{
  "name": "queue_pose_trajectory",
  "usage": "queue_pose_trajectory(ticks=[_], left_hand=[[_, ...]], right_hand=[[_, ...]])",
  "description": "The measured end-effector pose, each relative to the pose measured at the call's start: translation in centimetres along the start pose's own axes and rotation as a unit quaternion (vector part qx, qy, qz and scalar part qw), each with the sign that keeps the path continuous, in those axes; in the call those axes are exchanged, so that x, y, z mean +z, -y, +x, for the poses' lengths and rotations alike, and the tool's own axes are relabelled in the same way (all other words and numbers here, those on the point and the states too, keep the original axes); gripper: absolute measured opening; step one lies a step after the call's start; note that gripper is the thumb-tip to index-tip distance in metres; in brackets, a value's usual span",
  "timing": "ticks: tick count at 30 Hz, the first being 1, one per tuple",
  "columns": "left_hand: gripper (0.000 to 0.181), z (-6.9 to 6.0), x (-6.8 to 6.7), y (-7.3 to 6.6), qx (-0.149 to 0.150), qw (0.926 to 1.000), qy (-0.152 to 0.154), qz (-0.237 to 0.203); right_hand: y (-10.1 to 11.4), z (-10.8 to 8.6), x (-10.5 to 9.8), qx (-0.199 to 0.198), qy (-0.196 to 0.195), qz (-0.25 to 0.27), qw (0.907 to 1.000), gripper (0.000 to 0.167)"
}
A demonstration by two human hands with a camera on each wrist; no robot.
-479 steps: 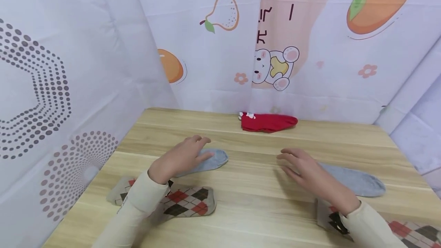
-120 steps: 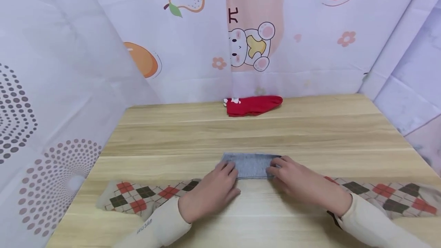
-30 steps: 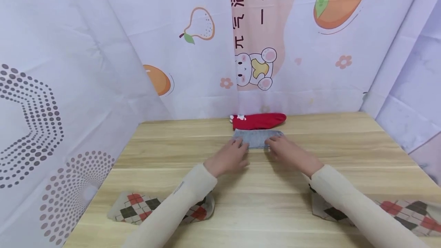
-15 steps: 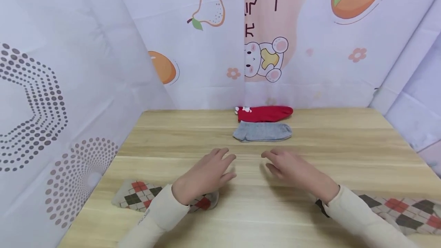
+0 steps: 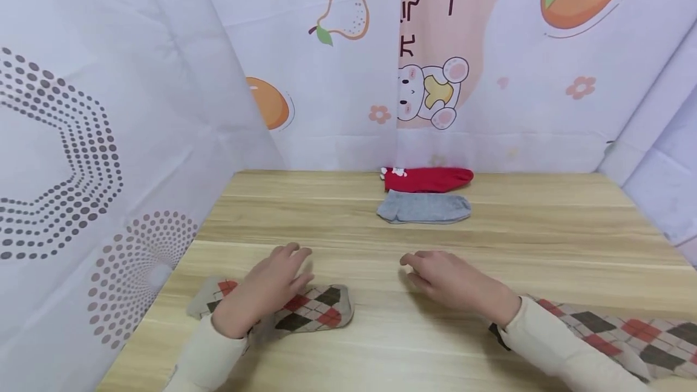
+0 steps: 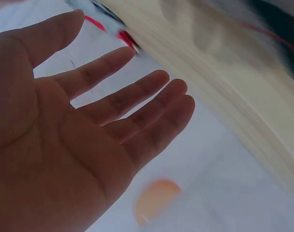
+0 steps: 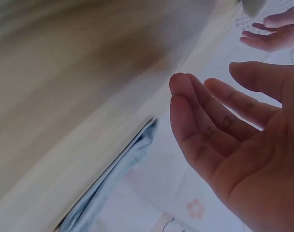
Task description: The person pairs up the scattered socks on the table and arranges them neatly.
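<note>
My left hand [image 5: 267, 288] hovers over an argyle sock [image 5: 318, 310] on the left of the table, its fingers loosely spread and holding nothing. The left wrist view shows that same hand [image 6: 98, 111] with a bare palm. Above bare wood near the middle is my right hand [image 5: 454, 283], fingers relaxed, nothing in them. A second argyle sock [image 5: 615, 334] lies partly under my right forearm. Farther back, grey socks [image 5: 425, 207] lie flat just in front of a red sock [image 5: 427, 179] with a white figure at its cuff. In the right wrist view the grey socks [image 7: 108, 181] appear edge-on.
The wooden table [image 5: 305, 222] meets a printed white curtain [image 5: 327, 107] right behind the red sock. Another dotted white cloth [image 5: 81, 156] hangs along the left side, and a pale cloth [image 5: 670, 138] stands at the right.
The grey socks, apart on either side 16 seconds ago, were brought together, then moved back against the red sock and let go. Since then both hands have drawn back, the left toward the left argyle sock.
</note>
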State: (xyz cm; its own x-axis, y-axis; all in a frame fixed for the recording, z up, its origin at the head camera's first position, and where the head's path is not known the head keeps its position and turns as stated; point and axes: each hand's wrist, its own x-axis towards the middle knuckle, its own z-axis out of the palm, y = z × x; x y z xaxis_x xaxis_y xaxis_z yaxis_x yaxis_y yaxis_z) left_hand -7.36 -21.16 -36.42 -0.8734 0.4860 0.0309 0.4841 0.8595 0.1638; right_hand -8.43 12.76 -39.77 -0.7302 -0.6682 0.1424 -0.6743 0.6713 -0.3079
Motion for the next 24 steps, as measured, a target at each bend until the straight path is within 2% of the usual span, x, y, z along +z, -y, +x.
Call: queue_pose_trajectory(ticks=[5, 11, 15, 18, 22, 24], left_hand=[[0.040, -2.4, -0.6, 2.7, -0.041, 0.9983, -0.038, 0.013], [0.042, -5.0, -1.2, 5.7, -0.082, 0.9957, -0.042, -0.008], [0.042, -6.3, -2.0, 8.3, -0.107, 0.9929, -0.052, 0.001], [0.042, -7.1, -2.0, 9.7, -0.126, 0.9914, -0.034, 0.009], [0.043, -7.6, -1.6, 10.8, -0.139, 0.9901, 0.005, -0.019], [0.043, -7.6, -1.5, 11.3, -0.137, 0.9893, 0.027, -0.043]], right_hand=[[1.9, 1.3, 0.5, -0.026, 0.031, -0.002, 0.9992, 0.023], [4.2, 2.7, 0.9, -0.048, 0.055, 0.003, 0.9973, 0.022], [5.3, 3.5, 1.3, -0.063, 0.055, -0.006, 0.9965, 0.017], [6.0, 4.1, 2.2, -0.079, 0.036, -0.071, 0.9936, 0.019], [7.0, 4.8, 3.5, -0.110, -0.008, -0.175, 0.9784, 0.027], [7.6, 5.0, 4.0, -0.112, -0.023, -0.184, 0.9762, 0.031]])
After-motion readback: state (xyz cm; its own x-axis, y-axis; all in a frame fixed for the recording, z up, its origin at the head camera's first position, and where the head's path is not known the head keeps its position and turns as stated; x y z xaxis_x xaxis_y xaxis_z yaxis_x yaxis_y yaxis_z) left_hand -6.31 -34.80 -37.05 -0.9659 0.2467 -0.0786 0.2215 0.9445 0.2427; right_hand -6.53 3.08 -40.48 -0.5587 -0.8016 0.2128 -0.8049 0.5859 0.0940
